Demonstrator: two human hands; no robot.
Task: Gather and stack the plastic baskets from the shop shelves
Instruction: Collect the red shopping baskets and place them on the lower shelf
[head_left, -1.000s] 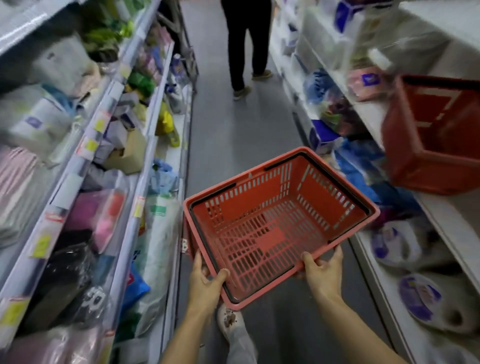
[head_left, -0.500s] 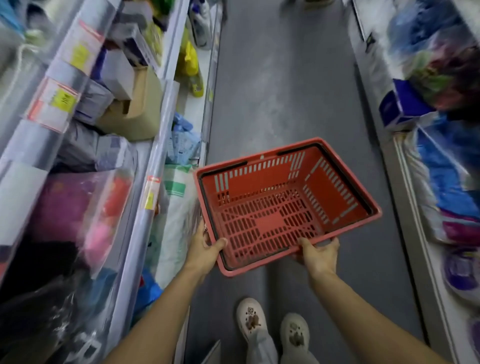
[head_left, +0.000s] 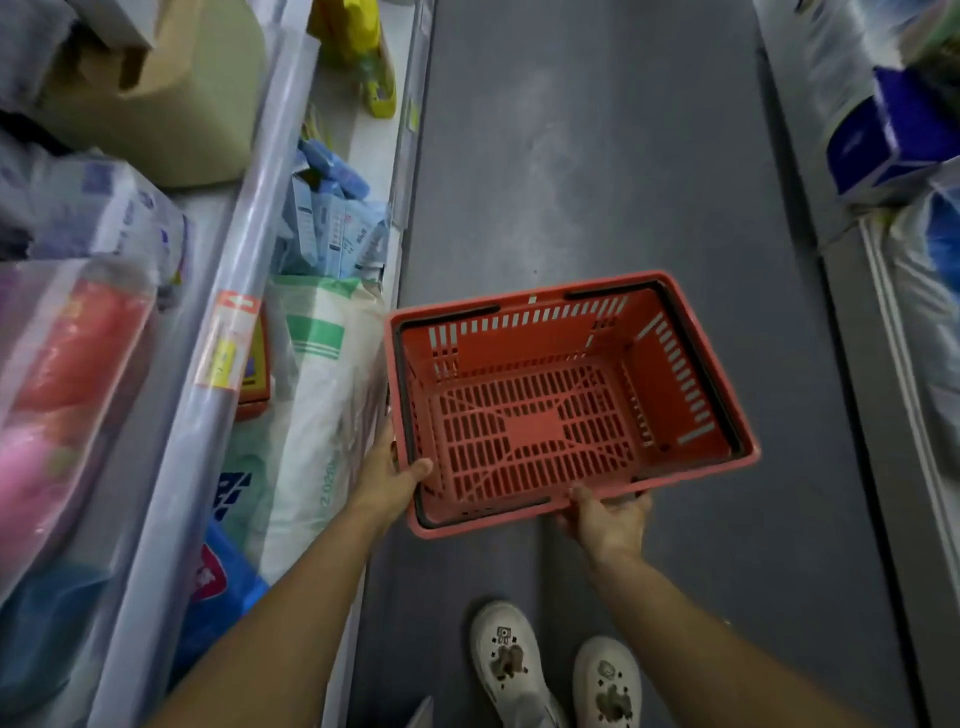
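An empty red plastic basket (head_left: 545, 410) with a slotted floor and black handles folded along its rim hangs level over the grey aisle floor. My left hand (head_left: 392, 480) grips its near left corner, thumb over the rim. My right hand (head_left: 605, 517) holds the near edge from below, fingers curled under the rim. No other basket is in view.
Shelves full of packaged goods line the left side (head_left: 228, 332), with a white sack (head_left: 317, 395) close to the basket. More shelving with blue packs runs along the right (head_left: 893, 140). My white shoes (head_left: 556, 675) stand on the grey floor (head_left: 571, 156) below the basket.
My view has tilted down to the floor; the person ahead and the red basket on the right shelf have left the frame. The held basket has dropped lower and sits more level.
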